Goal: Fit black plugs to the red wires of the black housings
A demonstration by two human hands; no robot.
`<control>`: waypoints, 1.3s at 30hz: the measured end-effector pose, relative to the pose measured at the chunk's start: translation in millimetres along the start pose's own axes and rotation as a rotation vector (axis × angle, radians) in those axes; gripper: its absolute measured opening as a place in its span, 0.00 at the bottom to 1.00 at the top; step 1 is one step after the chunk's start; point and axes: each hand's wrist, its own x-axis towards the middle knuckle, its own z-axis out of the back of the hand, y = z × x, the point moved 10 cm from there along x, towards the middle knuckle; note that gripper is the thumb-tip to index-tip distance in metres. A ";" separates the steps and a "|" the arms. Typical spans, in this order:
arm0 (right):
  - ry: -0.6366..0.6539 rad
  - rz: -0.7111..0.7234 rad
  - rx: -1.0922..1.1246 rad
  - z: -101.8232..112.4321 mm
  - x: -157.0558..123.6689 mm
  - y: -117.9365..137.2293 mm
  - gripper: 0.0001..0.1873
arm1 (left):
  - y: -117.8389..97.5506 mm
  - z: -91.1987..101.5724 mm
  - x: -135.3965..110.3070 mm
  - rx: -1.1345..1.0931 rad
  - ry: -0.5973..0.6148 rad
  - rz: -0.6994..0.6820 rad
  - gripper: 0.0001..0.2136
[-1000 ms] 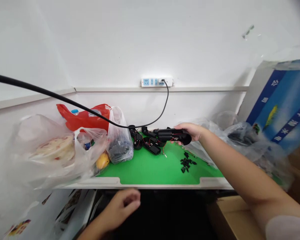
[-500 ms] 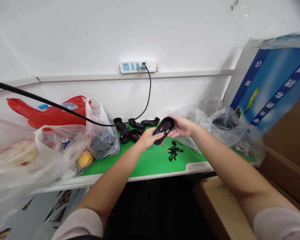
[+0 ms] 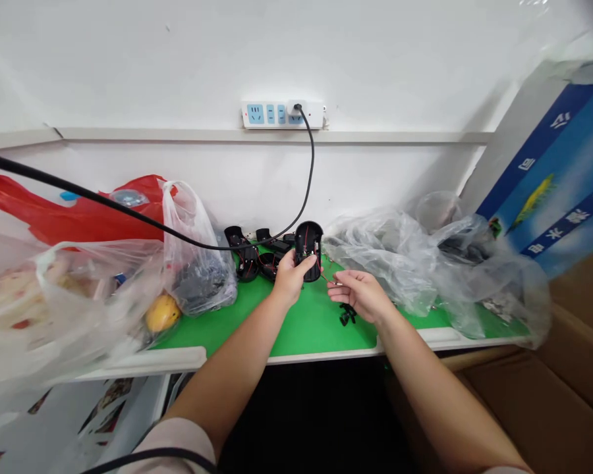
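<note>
My left hand (image 3: pixel 290 276) grips a black plastic housing (image 3: pixel 308 238), tilted so that its hollow inside with thin red wires faces me. To its right my right hand (image 3: pixel 358 293) pinches the end of a thin wire (image 3: pixel 326 277) that runs out of the housing; what sits at the wire's tip is too small to make out. Beside my left hand lie several similar black housings with red wires (image 3: pixel 247 262). Small black parts (image 3: pixel 346 314) lie on the green table top (image 3: pixel 309 329), partly hidden beneath my right hand.
White plastic bags (image 3: pixel 197 263) and a yellow round object (image 3: pixel 163 313) stand left, near a red bag (image 3: pixel 93 217). Clear plastic bags (image 3: pixel 400 257) lie right, before a blue box (image 3: pixel 548 171). A black cable (image 3: pixel 312 158) hangs from the power strip (image 3: pixel 282 114) across the view.
The housing has turned more upright in my left hand. My right hand has left its rim, come down and nearer, and taken hold of the wire. The view has shifted slightly.
</note>
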 end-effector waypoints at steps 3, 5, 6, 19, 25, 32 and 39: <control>-0.014 0.034 0.074 -2.9 -1.5 -3.0 0.12 | -3.8 -0.7 -0.1 0.011 -0.011 -0.033 0.19; -0.035 0.059 0.084 -3.0 -3.7 -3.2 0.12 | -4.2 0.3 0.5 0.022 -0.019 -0.052 0.19; -0.058 0.081 0.076 -1.6 -5.2 -2.0 0.13 | -3.8 1.5 1.0 0.022 -0.027 -0.057 0.19; -0.406 0.598 -0.504 2.9 -37.1 31.9 0.10 | 20.3 -0.1 -6.8 -0.178 -0.081 0.176 0.22; -0.296 0.605 -0.664 -12.4 -35.5 18.7 0.08 | 27.9 -2.1 -8.4 -0.211 -0.100 0.230 0.21; -0.077 0.382 -0.519 -16.6 -26.2 9.0 0.21 | 26.2 -0.1 -9.5 -0.147 -0.114 0.248 0.17; -0.260 0.316 -0.571 66.6 -28.8 46.9 0.22 | 19.4 -4.8 -9.7 -0.120 -0.038 0.276 0.18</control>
